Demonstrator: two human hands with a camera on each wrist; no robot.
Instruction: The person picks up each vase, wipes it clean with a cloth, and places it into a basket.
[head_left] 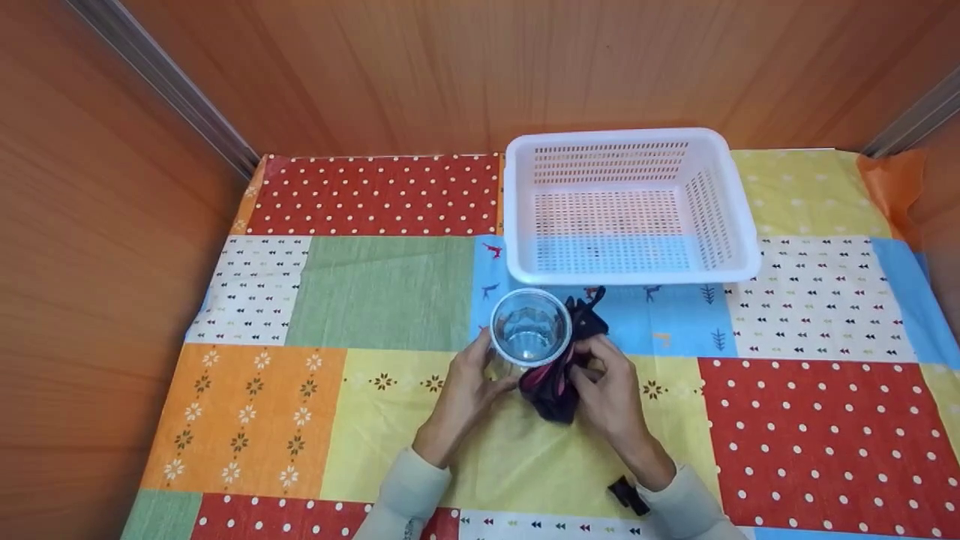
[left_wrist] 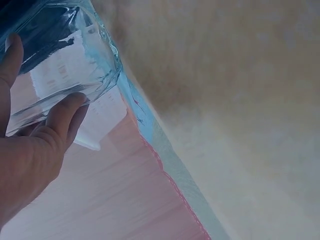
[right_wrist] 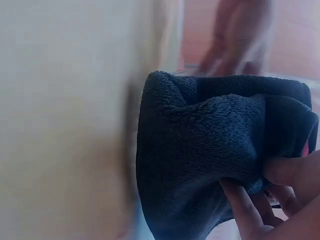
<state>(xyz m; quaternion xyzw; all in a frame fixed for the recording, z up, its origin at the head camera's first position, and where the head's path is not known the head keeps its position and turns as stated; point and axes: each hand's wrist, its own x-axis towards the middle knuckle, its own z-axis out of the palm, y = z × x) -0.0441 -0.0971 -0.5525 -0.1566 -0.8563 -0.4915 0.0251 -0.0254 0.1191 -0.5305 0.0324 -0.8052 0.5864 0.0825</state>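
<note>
Glass point(head_left: 529, 330) cropped in left-wrist view, left hand point(head_left: 466, 390) gripping it; right hand point(head_left: 611, 386) pinching dark cloth point(head_left: 551, 399).

One glass point(head_left: 530, 330), one cloth point(head_left: 551, 401), one basket point(head_left: 634, 276), one tablecloth point(head_left: 390, 292), two hands point(head_left: 466, 386) point(head_left: 613, 386), two sleeves point(head_left: 412, 486).

From the head view I lose part of the left grip point(head_left: 469, 382) behind the glass point(head_left: 530, 330), and folds of the dark cloth point(head_left: 551, 397) cover some of the right grip point(head_left: 609, 386). The bottom edge cuts off the left sleeve point(head_left: 412, 487), its dark mark too small for me to read, and the tablecloth point(head_left: 394, 289). I can't identify the small black object point(head_left: 628, 495). My left wrist view crops the glass; my right wrist view blurs the left grip.
</note>
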